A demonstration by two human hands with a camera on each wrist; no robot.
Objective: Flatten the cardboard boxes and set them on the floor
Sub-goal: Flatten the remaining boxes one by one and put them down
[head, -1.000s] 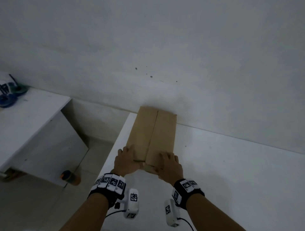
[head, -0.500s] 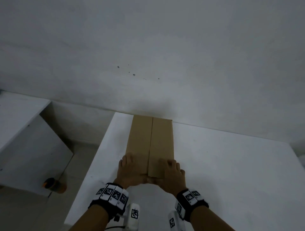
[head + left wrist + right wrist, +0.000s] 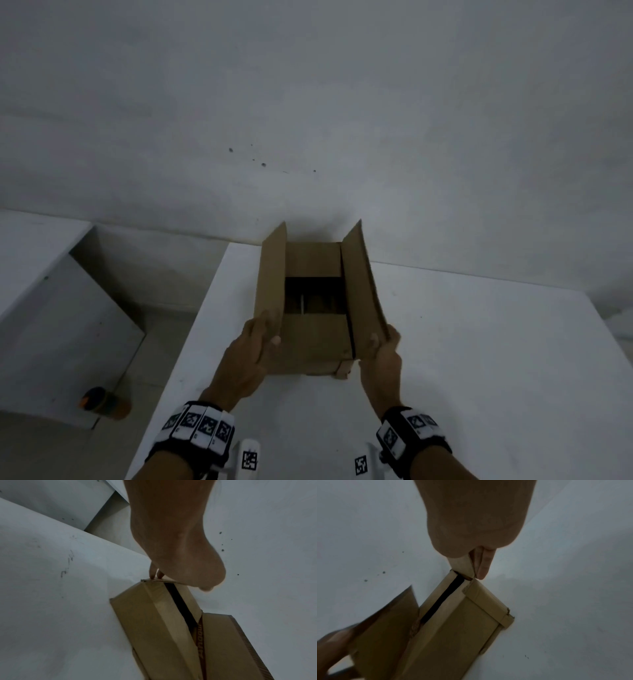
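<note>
Cardboard box (image 3: 313,337) sits on the white table (image 3: 479,359), back end against the wall. Left hand (image 3: 255,346) pinches the left flap (image 3: 270,274), standing upright; right hand (image 3: 380,353) pinches the right flap (image 3: 363,284), splayed outward. The risk: pull unevenly and the box could skid off the table's left edge, or a flap could tear at its crease.

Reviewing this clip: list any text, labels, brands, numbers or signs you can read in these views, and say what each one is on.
Brown printed tape on the cardboard box: lettering present, too blurred and cut off to read.
Square black-and-white marker tags on the left wristband, the right wristband and the wrist cameras: patterns only, no words or numbers.
Box flaps held by the left hand and right hand: plain, no print.
</note>
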